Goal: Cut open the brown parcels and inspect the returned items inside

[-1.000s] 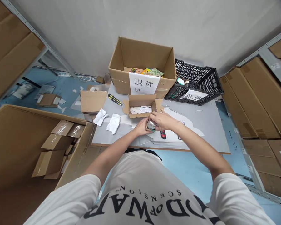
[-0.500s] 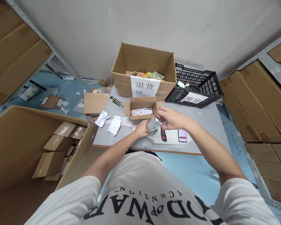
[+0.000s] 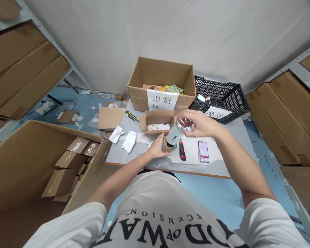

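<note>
A pale thermos flask (image 3: 174, 134) with a shiny silver top leans over a small open box. My right hand (image 3: 196, 123) grips it by the top from above. Around the near left corner of the small cardboard box (image 3: 166, 148) is my left hand (image 3: 157, 147), with fingers along one side and thumb along the front. The flask's lower end is at the box's mouth; whether it is still partly inside I cannot tell. Just behind stands an open carton (image 3: 158, 133) with white paper in it. A red-and-black utility knife (image 3: 182, 151) lies right of the small box.
At the table's back are a large labelled carton (image 3: 136, 96) and a black plastic crate (image 3: 222, 94). A phone (image 3: 203, 151), crumpled paper (image 3: 129, 141) and a yellow-black cutter (image 3: 132, 116) lie on the table (image 3: 235, 155). A big carton (image 3: 20, 151) of boxes stands left; shelves flank both sides.
My right hand has raised the flask, so more of its body shows above the small box. My left fingers have spread wider on that box. The view has shifted slightly.
</note>
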Demonstrator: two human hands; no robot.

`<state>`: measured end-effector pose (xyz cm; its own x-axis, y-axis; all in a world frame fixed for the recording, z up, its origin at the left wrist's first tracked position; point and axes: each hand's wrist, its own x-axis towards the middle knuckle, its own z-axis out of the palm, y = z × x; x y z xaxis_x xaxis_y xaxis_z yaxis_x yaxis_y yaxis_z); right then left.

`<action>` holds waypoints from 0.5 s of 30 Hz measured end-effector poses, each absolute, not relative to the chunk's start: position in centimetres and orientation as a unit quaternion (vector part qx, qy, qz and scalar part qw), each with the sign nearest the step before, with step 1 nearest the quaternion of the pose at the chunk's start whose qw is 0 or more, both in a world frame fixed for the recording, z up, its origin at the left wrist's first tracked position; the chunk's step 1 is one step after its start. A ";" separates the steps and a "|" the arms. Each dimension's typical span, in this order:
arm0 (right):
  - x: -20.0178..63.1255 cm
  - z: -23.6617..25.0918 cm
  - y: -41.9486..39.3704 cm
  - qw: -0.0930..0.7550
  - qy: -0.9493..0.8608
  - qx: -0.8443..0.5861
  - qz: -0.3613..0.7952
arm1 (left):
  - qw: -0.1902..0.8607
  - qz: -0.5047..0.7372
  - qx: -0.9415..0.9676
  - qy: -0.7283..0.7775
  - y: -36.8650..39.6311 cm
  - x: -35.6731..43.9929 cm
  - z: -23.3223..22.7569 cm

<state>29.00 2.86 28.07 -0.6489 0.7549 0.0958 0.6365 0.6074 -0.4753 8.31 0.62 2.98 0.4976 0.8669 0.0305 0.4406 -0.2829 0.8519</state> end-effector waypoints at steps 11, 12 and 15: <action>32.4 25.9 4.9 0.341 -0.694 -0.432 0.463 | 0.744 0.363 0.517 0.217 -0.7 9.5 12.0; 32.6 25.0 4.9 0.349 -0.677 -0.429 0.485 | 0.754 0.361 0.501 0.224 -1.0 9.9 12.2; 33.0 22.4 4.3 0.375 -0.630 -0.442 0.517 | 0.767 0.361 0.456 0.269 -2.4 10.4 11.7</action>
